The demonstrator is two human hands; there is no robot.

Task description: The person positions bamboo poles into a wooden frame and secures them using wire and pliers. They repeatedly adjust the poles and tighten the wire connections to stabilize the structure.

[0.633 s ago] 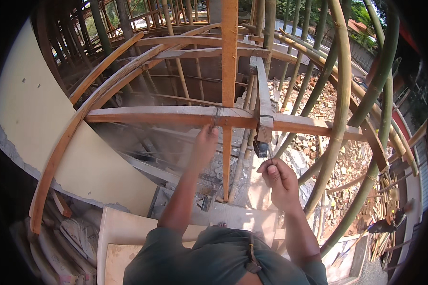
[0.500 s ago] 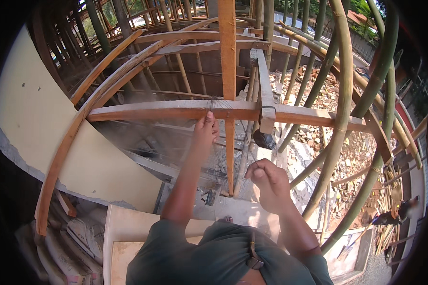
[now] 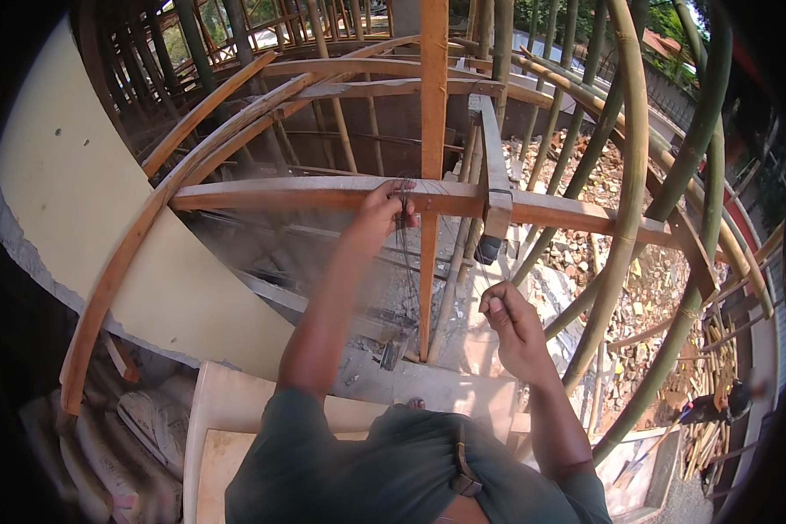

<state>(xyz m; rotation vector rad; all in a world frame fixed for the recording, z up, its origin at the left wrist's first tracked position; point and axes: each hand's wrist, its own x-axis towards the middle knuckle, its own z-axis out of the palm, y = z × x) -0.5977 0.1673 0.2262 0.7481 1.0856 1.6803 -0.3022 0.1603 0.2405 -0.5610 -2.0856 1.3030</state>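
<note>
My left hand is closed at the horizontal wooden beam, its fingers around a bundle of thin dark wire. Loose strands hang below the beam and others arch above it, just left of the upright wooden post. Lower and to the right, my right hand is pinched shut, apart from the beam. A fine strand seems to run up from its fingertips, though it is faint against the bright ground. Between the hands, a black object hangs under the end of a grey-topped crosspiece; its kind is unclear.
Green bamboo poles rise on the right, over rubble. A curved cream panel and curved timber ribs stand at left. Filled sacks lie at lower left. A pale board is close by my body.
My left hand has risen slightly and curled around the wire bundle at the beam. My right hand has shifted a little right, still pinched. The view has turned slightly.
</note>
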